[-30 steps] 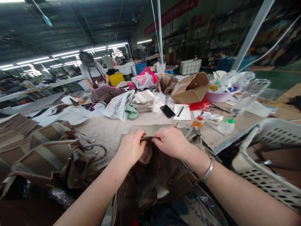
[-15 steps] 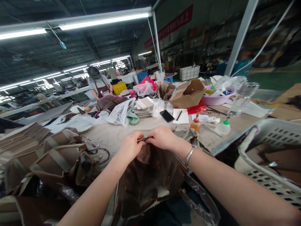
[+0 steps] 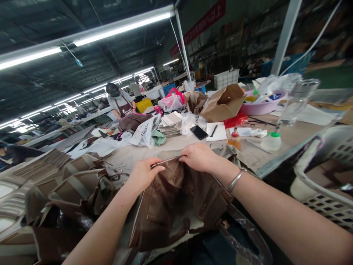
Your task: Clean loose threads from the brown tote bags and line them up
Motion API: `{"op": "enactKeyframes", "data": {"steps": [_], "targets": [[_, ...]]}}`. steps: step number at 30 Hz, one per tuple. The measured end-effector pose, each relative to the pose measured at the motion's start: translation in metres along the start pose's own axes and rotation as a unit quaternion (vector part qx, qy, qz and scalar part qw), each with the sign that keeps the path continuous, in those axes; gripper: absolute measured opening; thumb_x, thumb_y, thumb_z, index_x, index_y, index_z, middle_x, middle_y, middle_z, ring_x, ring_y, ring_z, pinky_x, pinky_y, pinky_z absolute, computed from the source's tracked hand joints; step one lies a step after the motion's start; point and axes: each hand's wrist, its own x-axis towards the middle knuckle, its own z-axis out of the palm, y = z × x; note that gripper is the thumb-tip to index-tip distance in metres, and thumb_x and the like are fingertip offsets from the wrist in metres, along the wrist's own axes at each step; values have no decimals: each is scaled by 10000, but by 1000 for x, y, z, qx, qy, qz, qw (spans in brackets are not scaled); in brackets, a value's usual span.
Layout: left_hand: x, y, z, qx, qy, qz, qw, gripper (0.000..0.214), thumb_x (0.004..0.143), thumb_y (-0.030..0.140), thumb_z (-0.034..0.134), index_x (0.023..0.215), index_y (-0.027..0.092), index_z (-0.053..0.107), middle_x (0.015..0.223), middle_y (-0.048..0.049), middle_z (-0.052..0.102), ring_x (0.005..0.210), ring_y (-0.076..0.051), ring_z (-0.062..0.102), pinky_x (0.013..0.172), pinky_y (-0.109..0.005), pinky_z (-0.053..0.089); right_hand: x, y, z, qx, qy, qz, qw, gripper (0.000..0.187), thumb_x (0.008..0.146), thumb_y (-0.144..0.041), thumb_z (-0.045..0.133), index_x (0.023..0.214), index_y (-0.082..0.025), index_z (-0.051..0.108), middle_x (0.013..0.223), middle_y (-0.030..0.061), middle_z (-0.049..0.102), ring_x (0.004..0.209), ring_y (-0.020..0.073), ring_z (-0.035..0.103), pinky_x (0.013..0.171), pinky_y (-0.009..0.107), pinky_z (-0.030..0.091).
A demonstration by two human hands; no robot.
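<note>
A brown bag (image 3: 176,200) lies open in front of me, its lining and inner pocket showing. My left hand (image 3: 145,175) pinches the bag's far top edge between thumb and fingers. Farther right along that same edge, my right hand (image 3: 197,156) is closed on it, with a silver bangle on the wrist. Between the two hands the edge runs as a taut, nearly straight line. A plastic-wrapped handle (image 3: 249,235) hangs at the bag's near right side.
More brown bags (image 3: 74,187) crowd the left, near stacked panels (image 3: 41,163). At right stands a white basket (image 3: 325,191). On the table (image 3: 124,156) are a phone (image 3: 199,132), a pen (image 3: 214,130), a green-capped bottle (image 3: 271,141) and a cardboard box (image 3: 224,103). A person (image 3: 121,101) works across.
My hands have spread apart along the bag's edge, the left moving left and the right moving right. The edge between them is now stretched straight. The view has shifted slightly.
</note>
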Motion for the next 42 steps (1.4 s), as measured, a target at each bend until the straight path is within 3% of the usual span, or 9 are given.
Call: {"op": "enactKeyframes", "data": {"steps": [4, 8, 12, 16, 20, 36, 42], "targets": [[4, 4, 1, -7, -1, 35, 999, 203, 766, 352, 548, 873, 247, 684, 809, 28, 710, 725, -175, 631, 692, -270, 469, -4, 5, -3, -6, -3, -7, 1000, 318, 862, -407, 427, 869, -251, 704, 901, 40, 693, 861, 199, 610, 699, 256, 417], [5, 9, -5, 16, -41, 53, 998, 193, 781, 320, 532, 900, 238, 660, 799, 18, 694, 738, -179, 626, 697, -279, 470, -4, 4, -1, -9, 1, 5, 1000, 338, 869, -408, 413, 878, -236, 704, 865, 55, 692, 828, 200, 615, 683, 258, 425], [0, 21, -9, 49, 40, 93, 994, 360, 723, 346, 633, 1060, 233, 569, 1070, -30, 624, 954, -211, 581, 851, -331, 446, -3, 4, 5, -1, 24, 25, 999, 342, 874, -395, 408, 853, -223, 703, 844, 66, 692, 813, 204, 621, 686, 264, 436], [0, 29, -1, 135, 95, 126, 978, 221, 733, 378, 640, 888, 225, 602, 974, -37, 587, 923, -216, 553, 845, -350, 431, -3, 5, 10, 12, 37, 43, 998, 348, 865, -400, 414, 843, -217, 709, 839, 82, 693, 805, 226, 623, 683, 289, 447], [7, 27, 7, 178, 111, 131, 969, 153, 784, 327, 592, 888, 216, 603, 940, -39, 570, 898, -210, 546, 823, -342, 426, -1, 2, 12, 19, 33, 50, 998, 360, 868, -404, 414, 869, -200, 709, 855, 97, 691, 818, 229, 622, 699, 289, 446], [15, 13, 13, 177, 126, 145, 965, 57, 802, 236, 565, 778, 202, 604, 827, -22, 551, 817, -179, 518, 812, -329, 410, 1, -8, 8, -11, 36, 28, 999, 289, 872, -366, 438, 798, -228, 680, 825, 47, 676, 771, 197, 614, 639, 275, 403], [14, 9, 14, 116, 120, 144, 975, 97, 816, 210, 530, 734, 195, 579, 867, -20, 552, 813, -166, 514, 760, -312, 403, 0, -5, 9, -4, 48, 23, 999, 266, 865, -368, 461, 740, -232, 652, 800, 17, 667, 730, 169, 597, 600, 259, 359]]}}
